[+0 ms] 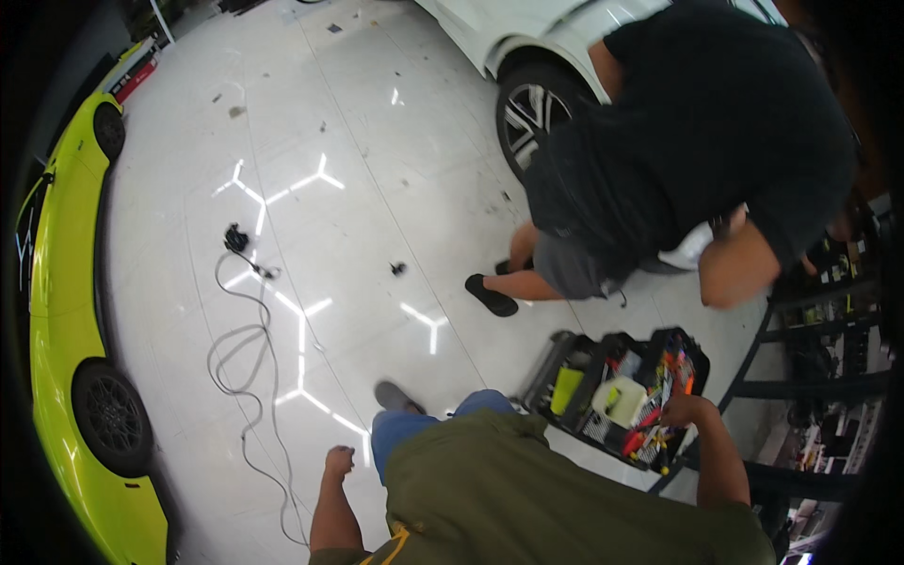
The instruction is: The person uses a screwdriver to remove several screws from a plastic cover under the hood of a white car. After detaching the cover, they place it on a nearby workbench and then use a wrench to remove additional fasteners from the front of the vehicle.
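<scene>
My left hand hangs beside my leg at lower centre with curled fingers; I cannot make out whether it holds something small. My right hand is at the right end of a black open toolbox, among tools with red, orange and yellow parts, its fingers bent and partly hidden. The toolbox has raised trays holding a bright green item, a cream container and assorted small tools.
A person in black bends beside a white car at upper right. A lime car stands left. A grey cable with a black device lies on glossy floor. Black shelving is at right.
</scene>
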Tool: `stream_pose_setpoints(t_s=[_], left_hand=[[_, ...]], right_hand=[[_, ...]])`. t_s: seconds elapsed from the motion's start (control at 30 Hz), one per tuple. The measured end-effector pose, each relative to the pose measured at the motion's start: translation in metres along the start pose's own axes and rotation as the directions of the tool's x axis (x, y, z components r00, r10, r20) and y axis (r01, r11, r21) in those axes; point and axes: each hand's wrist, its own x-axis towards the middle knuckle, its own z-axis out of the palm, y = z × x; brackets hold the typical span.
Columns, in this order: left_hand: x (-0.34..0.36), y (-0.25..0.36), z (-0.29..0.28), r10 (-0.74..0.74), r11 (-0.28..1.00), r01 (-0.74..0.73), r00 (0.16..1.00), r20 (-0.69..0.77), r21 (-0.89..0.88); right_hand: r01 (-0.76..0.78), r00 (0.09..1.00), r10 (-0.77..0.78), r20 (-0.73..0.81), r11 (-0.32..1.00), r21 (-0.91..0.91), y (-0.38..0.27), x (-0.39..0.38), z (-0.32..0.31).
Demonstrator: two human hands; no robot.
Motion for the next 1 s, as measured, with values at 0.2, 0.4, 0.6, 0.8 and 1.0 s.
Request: stream_pose_setpoints(t_s=[0.2, 0.4, 0.6, 0.8, 1.0], left_hand=[[0.096, 0.246, -0.190, 0.207, 0.977, -0.211, 0.967, -0.149, -0.015], [0.228, 0.418, -0.298, 0.329, 0.938, -0.315, 0.941, -0.084, 0.147], [0.179, 0.567, -0.450, 0.195, 0.944, -0.231, 0.967, 0.166, 0.234], [0.304, 0.594, -0.633, 0.061, 0.832, -0.235, 0.939, -0.338, -0.502], [0.441, 0.589, -0.737, -0.294, 0.955, 0.296, 0.951, 0.091, -0.013]], right_hand=[[0.536, 0.844, -0.423, -0.331, 0.628, 0.564, -0.265, -0.031, -0.213], [0.488, 0.460, -0.750, -0.475, -0.233, 0.841, -0.529, 0.092, -0.400], [0.853, 0.510, -0.470, -0.720, 0.383, 0.354, -0.765, 0.104, -0.691], [0.803, 0.245, -0.516, -0.821, 0.582, -0.126, -0.923, 0.181, -0.898], [0.310, 0.752, -0.384, -0.536, 0.923, -0.228, -0.934, 0.412, -0.940]])
